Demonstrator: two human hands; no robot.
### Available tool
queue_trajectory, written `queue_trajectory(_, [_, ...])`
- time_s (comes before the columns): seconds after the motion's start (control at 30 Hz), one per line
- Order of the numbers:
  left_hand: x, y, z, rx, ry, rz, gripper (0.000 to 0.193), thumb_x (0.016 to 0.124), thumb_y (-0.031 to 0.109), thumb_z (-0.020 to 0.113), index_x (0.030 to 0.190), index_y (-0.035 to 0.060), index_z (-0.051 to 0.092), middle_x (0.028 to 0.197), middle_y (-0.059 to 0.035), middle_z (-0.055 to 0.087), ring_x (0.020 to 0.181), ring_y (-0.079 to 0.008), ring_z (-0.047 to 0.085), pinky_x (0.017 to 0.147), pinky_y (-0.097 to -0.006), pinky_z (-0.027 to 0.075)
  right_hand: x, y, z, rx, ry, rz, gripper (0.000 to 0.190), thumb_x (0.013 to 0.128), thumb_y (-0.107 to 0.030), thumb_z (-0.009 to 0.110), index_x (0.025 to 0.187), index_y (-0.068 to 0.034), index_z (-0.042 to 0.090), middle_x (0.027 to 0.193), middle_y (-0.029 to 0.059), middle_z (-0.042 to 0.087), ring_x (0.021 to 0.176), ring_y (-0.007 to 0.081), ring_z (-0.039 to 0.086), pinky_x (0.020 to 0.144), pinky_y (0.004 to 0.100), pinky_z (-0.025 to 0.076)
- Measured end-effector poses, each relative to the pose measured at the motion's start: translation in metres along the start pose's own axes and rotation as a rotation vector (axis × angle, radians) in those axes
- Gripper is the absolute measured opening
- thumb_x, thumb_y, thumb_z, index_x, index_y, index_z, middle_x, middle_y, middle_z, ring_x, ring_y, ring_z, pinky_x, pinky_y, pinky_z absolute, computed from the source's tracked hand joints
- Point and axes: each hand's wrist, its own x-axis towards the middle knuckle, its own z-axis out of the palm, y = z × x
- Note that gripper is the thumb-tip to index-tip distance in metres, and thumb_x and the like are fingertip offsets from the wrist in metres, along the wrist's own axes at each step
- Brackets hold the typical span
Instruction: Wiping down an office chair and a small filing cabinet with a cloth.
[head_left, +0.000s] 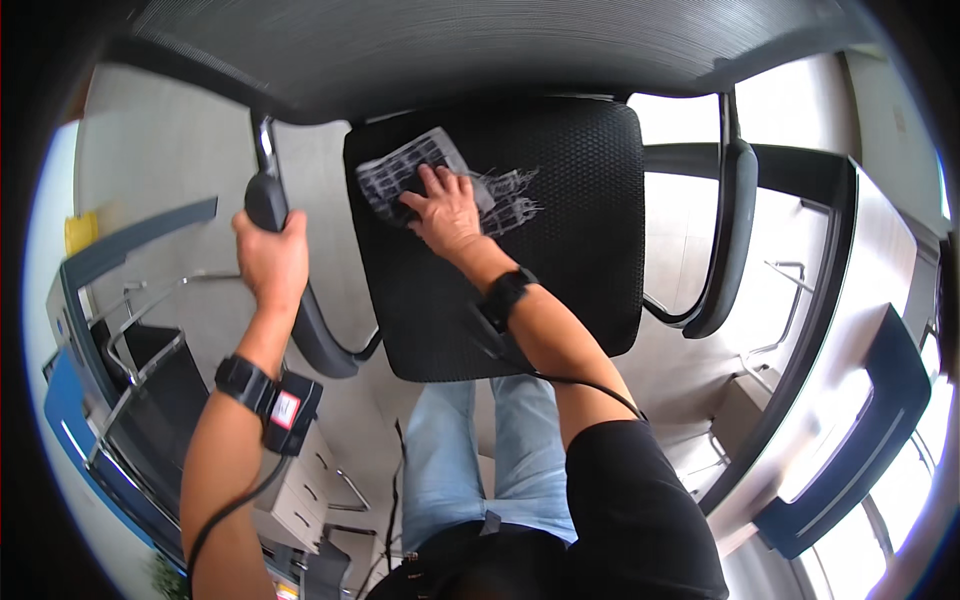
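Before me is an office chair with a black textured seat (525, 300) and a grey mesh backrest (480, 52). My left hand (271, 259) grips the chair's left armrest (266, 202) near its far end. On the seat's upper left part, my right hand (448, 210) presses down on a dark checked cloth (390, 180) with pale lines and a frayed edge that trails to the right. The fingers of my right hand are somewhat spread over the cloth. The right armrest (731, 240) is untouched.
A drawer cabinet (296, 510) stands at the lower left, near black chairs with metal frames (165, 367). A desk (847, 300) with a dark blue panel (862, 442) runs along the right. A yellow object (80, 232) is at the far left. Cables run from both wrist devices.
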Motion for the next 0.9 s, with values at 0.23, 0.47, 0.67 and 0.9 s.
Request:
queue_trajectory(0.23, [0.004,-0.005,-0.003,-0.038,0.009,-0.010,0.035,0.063,0.021,0.057,0.087,-0.0008,0.043,0.078,-0.0145,0.054,0.073,-0.0303,0.054,0.069,-0.0361,0.041,0.018,0.112,-0.043,-0.117,0.171,0.213,0.023,0.067,-0.009,0.051,0.090,-0.009,0.054,0.099,0.0089,0.051,0.090,0.0263,0.048,0.074,0.0374,0.039])
queue_trajectory(0.47, [0.007,0.006,-0.002,-0.035,-0.001,0.004,0.035,0.064,0.021,0.057,0.087,-0.0013,0.043,0.079,-0.0146,0.054,0.074,-0.0294,0.054,0.070,-0.0356,0.041,-0.004,0.226,-0.081,-0.211,0.468,0.604,0.027,0.071,-0.009,0.046,0.097,-0.012,0.052,0.108,0.0121,0.047,0.097,0.0291,0.045,0.079,0.0388,0.039])
queue_trajectory(0.67, [0.009,0.017,0.003,0.020,0.037,0.032,0.035,0.064,0.021,0.058,0.087,-0.0013,0.044,0.080,-0.0149,0.054,0.075,-0.0289,0.054,0.070,-0.0353,0.041,-0.023,0.219,-0.082,-0.089,0.442,0.885,0.029,0.073,-0.011,0.044,0.101,-0.014,0.048,0.100,0.0097,0.049,0.093,0.0290,0.047,0.077,0.0398,0.039])
queue_trajectory(0.9, [0.044,0.053,0.019,0.145,-0.069,-0.053,0.038,0.064,0.023,0.058,0.089,-0.0022,0.045,0.082,-0.0158,0.055,0.076,-0.0298,0.054,0.070,-0.0362,0.041,-0.062,0.201,-0.074,-0.123,0.166,1.212,0.031,0.075,-0.012,0.041,0.106,-0.010,0.040,0.104,0.0154,0.044,0.094,0.0298,0.045,0.077,0.0412,0.037])
